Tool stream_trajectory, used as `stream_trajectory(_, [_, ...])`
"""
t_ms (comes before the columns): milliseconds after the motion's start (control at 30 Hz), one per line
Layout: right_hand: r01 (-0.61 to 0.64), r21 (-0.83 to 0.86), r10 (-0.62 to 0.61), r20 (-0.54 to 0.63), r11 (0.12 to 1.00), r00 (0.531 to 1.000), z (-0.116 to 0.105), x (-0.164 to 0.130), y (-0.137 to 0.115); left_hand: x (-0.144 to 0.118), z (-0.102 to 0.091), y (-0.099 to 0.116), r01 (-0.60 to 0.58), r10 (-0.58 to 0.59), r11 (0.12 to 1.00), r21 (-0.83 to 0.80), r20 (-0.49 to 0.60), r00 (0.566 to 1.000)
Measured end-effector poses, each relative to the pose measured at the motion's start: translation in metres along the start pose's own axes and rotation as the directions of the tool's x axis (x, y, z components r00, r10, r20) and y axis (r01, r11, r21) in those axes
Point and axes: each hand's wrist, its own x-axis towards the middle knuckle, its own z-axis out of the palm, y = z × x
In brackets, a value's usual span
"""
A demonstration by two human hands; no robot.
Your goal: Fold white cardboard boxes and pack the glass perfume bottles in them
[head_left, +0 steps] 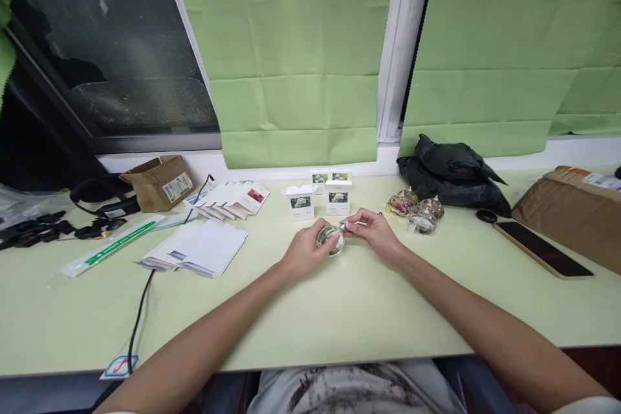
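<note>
My left hand (305,247) is wrapped round a clear, round ornament ball (330,241) just above the table, its thumb across the front. At the ball's right side, my right hand (371,233) pinches a small silvery cap (343,226) at the neck; whether the cap is fixed to the ball cannot be made out. Just beyond my hands stand several small white boxes with flower pictures, among them an open-topped one (301,205) and another to its right (338,200). Several similar balls (421,221), some with reddish contents and gold caps, lie to the right.
Flattened white cartons (213,249) lie on the left, below fanned picture cartons (233,199). A black cable (140,307) runs to the front edge. Farther left are a brown box (160,184) and green-striped packet (116,244). Black bags (451,174), a phone (541,249) and large carton (572,213) occupy the right.
</note>
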Motion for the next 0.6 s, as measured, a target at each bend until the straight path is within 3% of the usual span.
stream_trajectory(600, [0.090, -0.064, -0.088, 0.037, 0.994, 0.995, 0.0005, 0.0007, -0.0049, -0.0022, 0.0012, -0.0002, -0.001, 0.001, 1.000, -0.015, 0.001, 1.000])
